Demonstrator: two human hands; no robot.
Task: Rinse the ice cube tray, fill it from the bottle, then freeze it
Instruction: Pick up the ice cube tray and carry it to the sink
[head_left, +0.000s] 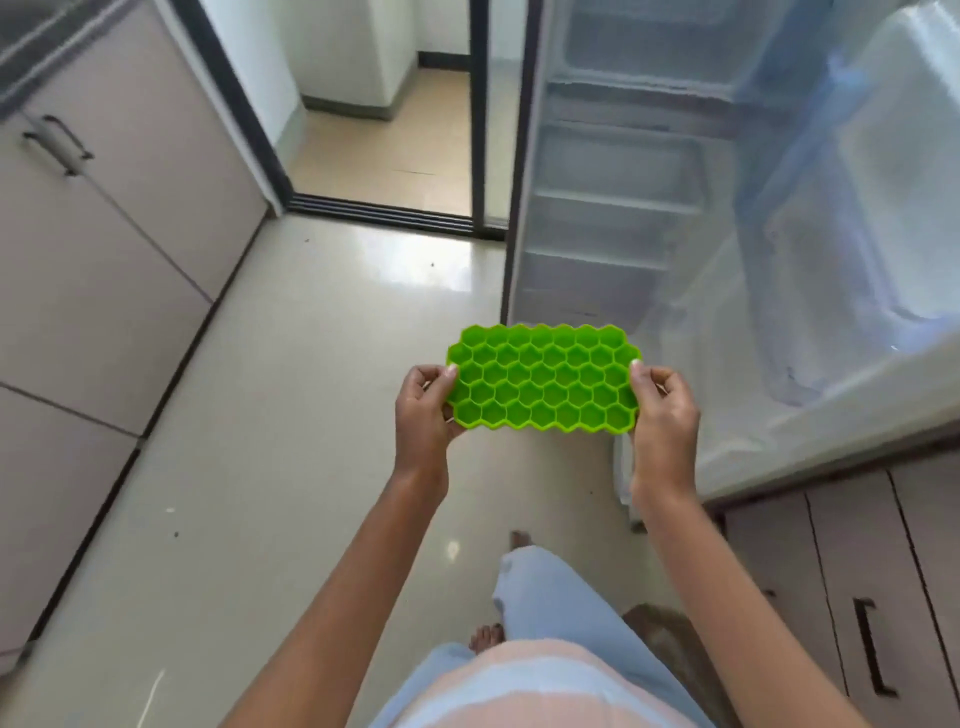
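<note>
Head view: green honeycomb ice cube tray (543, 378) is held in the air at about waist height, in front of the body and just short of the open fridge (613, 218). Its cells face up and it looks roughly level. The long axis runs left-right across the body, so a long edge leads toward the shelves. The left hand (423, 410) pinches the left short end with the thumb on the rim and the fingers curled under. The right hand (665, 415) does the same on the right short end. The grip is symmetric, with neither hand free. The fridge opening sits ahead and to the right of the tray, so the right hand is the nearer one. My read is that the next move is a forward-right carry that keeps the tray flat, probably with a slight yaw to square it to a shelf. I can't tell whether the cells hold water, as there's no clear glint. If they do, any tilt or flex of the soft tray risks a spill. The shelves inside are blurred and I can't tell which one has space. What looks like the fridge door (857, 260) stands open on the far right. Nothing is under the tray except glossy tile floor (311, 415), with no desk beneath it. Cabinets (104, 260) line the left side, and a sliding-door track (384, 208) leads into another room ahead.
</note>
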